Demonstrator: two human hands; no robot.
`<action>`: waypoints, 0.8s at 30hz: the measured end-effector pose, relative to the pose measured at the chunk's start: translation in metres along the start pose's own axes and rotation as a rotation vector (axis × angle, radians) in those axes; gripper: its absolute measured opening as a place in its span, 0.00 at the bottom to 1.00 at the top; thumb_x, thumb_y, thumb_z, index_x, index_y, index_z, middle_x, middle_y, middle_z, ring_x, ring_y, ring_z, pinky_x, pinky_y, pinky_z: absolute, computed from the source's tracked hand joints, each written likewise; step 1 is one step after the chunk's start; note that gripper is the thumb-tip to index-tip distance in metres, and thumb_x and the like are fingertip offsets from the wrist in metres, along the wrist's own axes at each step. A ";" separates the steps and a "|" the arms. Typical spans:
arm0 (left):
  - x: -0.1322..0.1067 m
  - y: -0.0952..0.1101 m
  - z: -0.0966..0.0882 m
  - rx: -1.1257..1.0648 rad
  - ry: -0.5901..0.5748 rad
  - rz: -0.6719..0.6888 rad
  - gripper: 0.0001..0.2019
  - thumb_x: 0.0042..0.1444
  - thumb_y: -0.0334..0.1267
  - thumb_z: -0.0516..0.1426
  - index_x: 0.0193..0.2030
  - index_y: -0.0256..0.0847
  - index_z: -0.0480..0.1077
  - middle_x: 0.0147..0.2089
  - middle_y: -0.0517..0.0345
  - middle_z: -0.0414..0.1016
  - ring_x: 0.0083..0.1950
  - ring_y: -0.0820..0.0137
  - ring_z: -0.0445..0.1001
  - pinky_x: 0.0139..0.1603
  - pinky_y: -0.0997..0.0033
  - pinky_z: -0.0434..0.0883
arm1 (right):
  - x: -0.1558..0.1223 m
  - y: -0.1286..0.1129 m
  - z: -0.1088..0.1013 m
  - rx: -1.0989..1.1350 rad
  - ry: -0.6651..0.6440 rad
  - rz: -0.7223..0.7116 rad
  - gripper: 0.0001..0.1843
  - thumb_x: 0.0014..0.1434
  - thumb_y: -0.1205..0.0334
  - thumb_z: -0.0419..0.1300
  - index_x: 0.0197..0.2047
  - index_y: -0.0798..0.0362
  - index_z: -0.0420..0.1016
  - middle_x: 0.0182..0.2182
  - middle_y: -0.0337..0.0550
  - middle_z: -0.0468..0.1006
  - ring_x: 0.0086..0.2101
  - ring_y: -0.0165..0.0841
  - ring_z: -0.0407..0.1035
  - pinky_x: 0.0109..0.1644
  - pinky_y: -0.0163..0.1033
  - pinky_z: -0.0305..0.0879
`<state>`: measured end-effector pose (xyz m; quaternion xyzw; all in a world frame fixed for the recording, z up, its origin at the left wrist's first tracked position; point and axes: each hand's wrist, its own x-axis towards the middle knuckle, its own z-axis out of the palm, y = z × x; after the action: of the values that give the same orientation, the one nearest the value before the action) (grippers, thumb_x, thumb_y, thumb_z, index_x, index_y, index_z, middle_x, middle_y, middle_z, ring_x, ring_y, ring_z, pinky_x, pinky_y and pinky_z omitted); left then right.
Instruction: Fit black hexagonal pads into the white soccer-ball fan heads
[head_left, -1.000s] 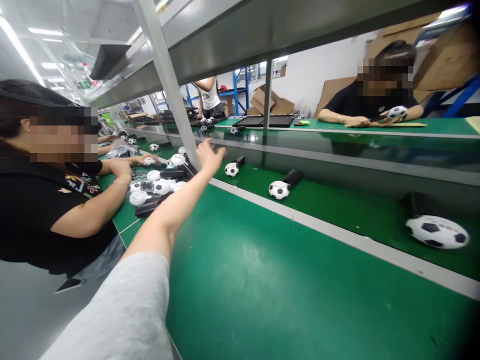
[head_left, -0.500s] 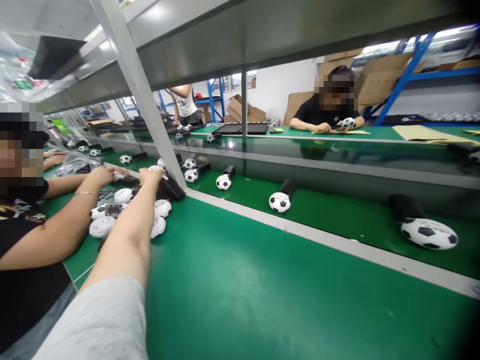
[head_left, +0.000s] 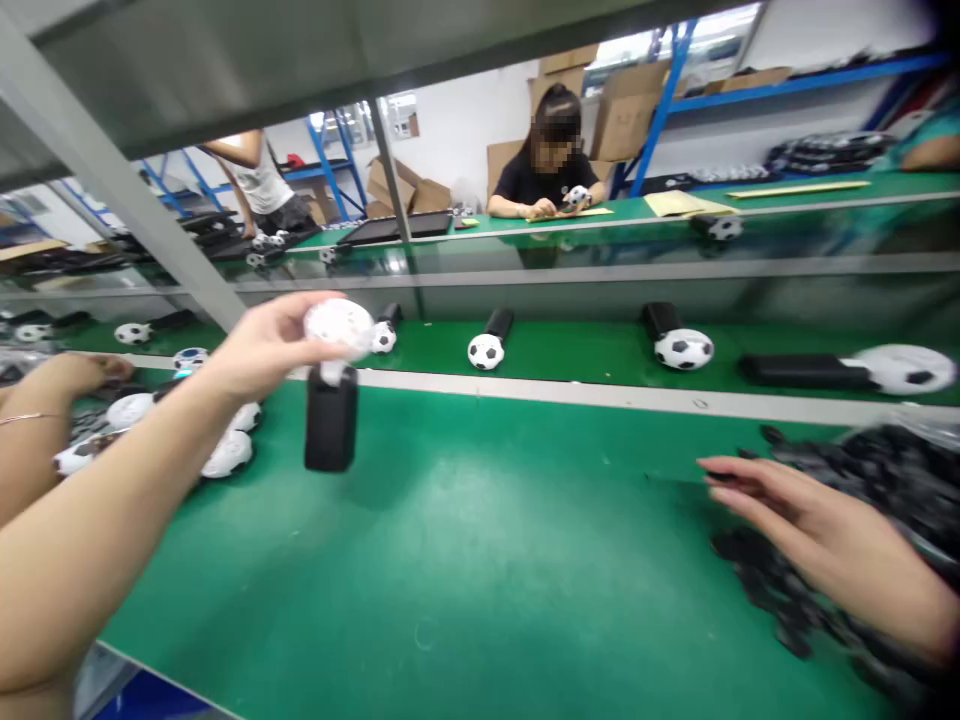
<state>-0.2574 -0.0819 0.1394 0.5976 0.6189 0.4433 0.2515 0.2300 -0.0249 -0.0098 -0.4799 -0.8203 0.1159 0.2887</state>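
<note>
My left hand (head_left: 262, 345) pinches the white ball end of a soccer-ball device (head_left: 331, 420), whose black rectangular handle hangs down above the green bench. At the right, my right hand (head_left: 814, 535) is slightly blurred, with thumb and fingers closed around a small black part (head_left: 721, 479). It hovers beside a heap of small black parts (head_left: 765, 590), whose exact shape I cannot make out. More soccer-ball devices (head_left: 227, 454) lie grouped on the bench beyond my left forearm.
A co-worker's hand (head_left: 90, 372) rests at the far left. Along the green conveyor belt (head_left: 427, 350) lie several ball devices, behind a pale rail (head_left: 525, 388). A grey post (head_left: 127, 170) slants at the left. Across the line sits another person (head_left: 517, 185) holding a ball device.
My left hand has come back from the group at the left, carrying a ball device. The view has swung right; my right hand and the black heap now show.
</note>
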 end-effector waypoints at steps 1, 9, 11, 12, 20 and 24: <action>0.000 0.005 0.031 -0.105 -0.148 -0.020 0.36 0.37 0.44 0.71 0.53 0.36 0.64 0.47 0.53 0.70 0.46 0.65 0.69 0.49 0.70 0.69 | -0.002 -0.005 0.001 0.043 -0.044 -0.033 0.19 0.59 0.42 0.51 0.41 0.44 0.74 0.38 0.41 0.75 0.37 0.36 0.71 0.38 0.38 0.68; 0.016 -0.006 0.229 -0.448 -0.849 -0.144 0.35 0.41 0.39 0.68 0.55 0.35 0.60 0.49 0.46 0.67 0.49 0.60 0.69 0.49 0.65 0.69 | -0.008 -0.031 -0.006 0.265 -0.029 0.006 0.10 0.61 0.59 0.53 0.40 0.51 0.74 0.35 0.44 0.73 0.35 0.34 0.69 0.42 0.40 0.66; 0.018 -0.009 0.248 -0.402 -0.891 -0.134 0.34 0.43 0.41 0.66 0.56 0.35 0.58 0.50 0.45 0.66 0.50 0.60 0.68 0.51 0.62 0.68 | -0.010 -0.029 -0.004 0.348 -0.074 0.093 0.10 0.60 0.60 0.53 0.42 0.51 0.73 0.34 0.42 0.72 0.30 0.31 0.68 0.37 0.38 0.67; 0.017 -0.009 0.253 -0.347 -0.897 -0.110 0.34 0.45 0.43 0.65 0.57 0.35 0.58 0.51 0.45 0.66 0.51 0.59 0.67 0.54 0.60 0.67 | -0.011 -0.028 -0.003 0.400 -0.093 0.127 0.11 0.60 0.60 0.53 0.44 0.52 0.72 0.34 0.42 0.71 0.29 0.30 0.68 0.35 0.38 0.67; -0.024 0.003 0.249 0.241 -0.618 0.213 0.37 0.46 0.39 0.62 0.62 0.44 0.51 0.60 0.52 0.54 0.59 0.57 0.58 0.60 0.56 0.61 | -0.009 -0.029 0.003 0.652 -0.024 0.184 0.05 0.57 0.62 0.57 0.36 0.53 0.66 0.31 0.41 0.70 0.31 0.30 0.67 0.33 0.35 0.67; -0.039 0.013 0.255 0.232 -0.708 0.309 0.34 0.46 0.30 0.56 0.62 0.46 0.52 0.60 0.58 0.55 0.59 0.61 0.58 0.61 0.62 0.61 | -0.012 -0.038 -0.002 0.485 -0.030 -0.020 0.05 0.59 0.67 0.55 0.39 0.53 0.71 0.34 0.42 0.71 0.34 0.31 0.67 0.36 0.35 0.65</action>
<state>-0.0301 -0.0579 0.0194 0.8238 0.4427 0.1701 0.3105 0.2083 -0.0545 0.0055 -0.3864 -0.7775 0.3136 0.3844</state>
